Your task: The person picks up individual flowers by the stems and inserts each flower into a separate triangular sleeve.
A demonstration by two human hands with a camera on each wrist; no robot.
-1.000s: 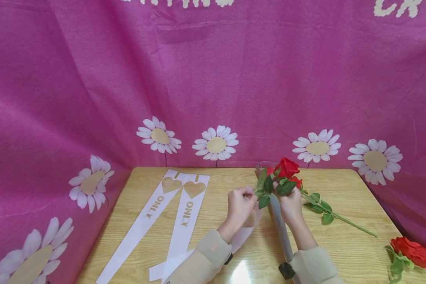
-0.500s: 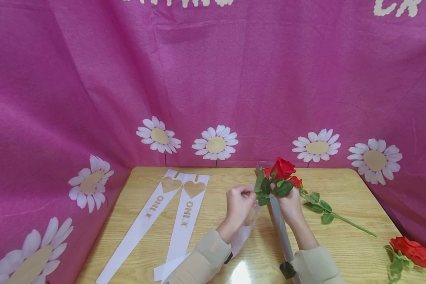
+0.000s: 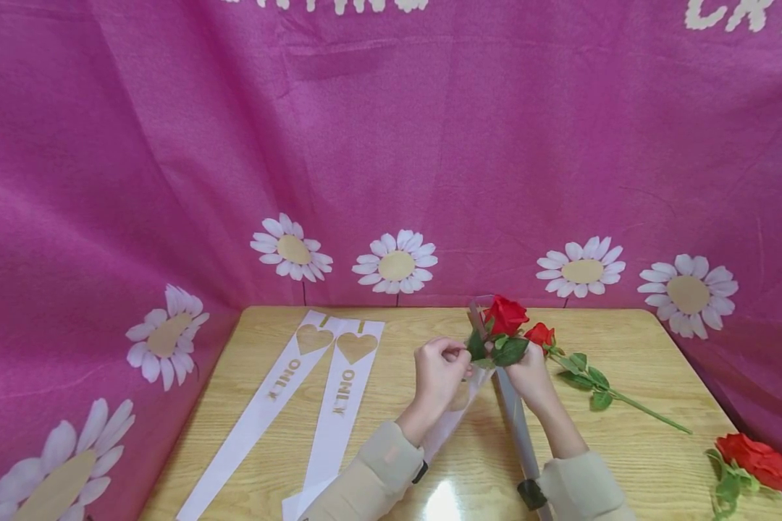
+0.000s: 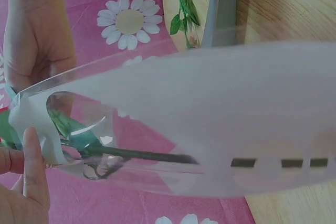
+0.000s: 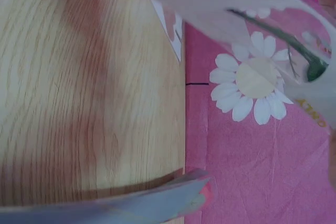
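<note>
My left grip (image 3: 438,369) pinches the clear sleeve (image 4: 283,98) at its mouth, seemingly to hold it spread around the rose (image 3: 507,315), whose stem (image 4: 152,155) lies inside. My right grip (image 3: 531,376) is just beside the leaves (image 3: 511,351), which hide whether it clamps anything.

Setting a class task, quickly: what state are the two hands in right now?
Left hand: closed, pinching the clear sleeve at its mouth.
Right hand: closed, holding the red rose; fingertips hidden behind leaves.
</note>
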